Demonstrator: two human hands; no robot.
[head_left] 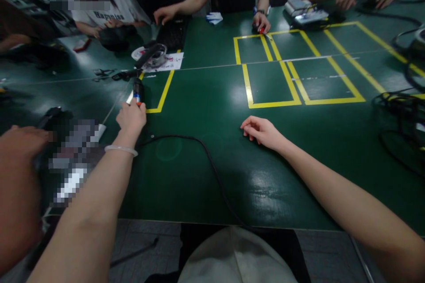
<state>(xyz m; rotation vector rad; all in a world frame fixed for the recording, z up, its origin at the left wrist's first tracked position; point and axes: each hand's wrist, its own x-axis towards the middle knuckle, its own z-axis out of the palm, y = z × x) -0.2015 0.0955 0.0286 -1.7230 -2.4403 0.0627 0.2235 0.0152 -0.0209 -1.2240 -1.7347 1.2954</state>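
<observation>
My left hand (132,117) is closed around a black cylindrical tool (137,88) with a blue band and an orange part near my fingers. Its exact kind is unclear. It points away from me, beside the yellow tape at the left. My right hand (260,130) rests on the green tabletop (206,177), fingers loosely bent and nothing visible in them. It lies just below a yellow tape rectangle (274,105).
A black cable (212,163) runs across the table toward me. Further left are a tape roll (159,55) on white paper (177,59) and another person's arm (20,177). Coiled cables (398,115) lie at the right. Several people sit opposite, one hand (262,23) on a red-and-black object.
</observation>
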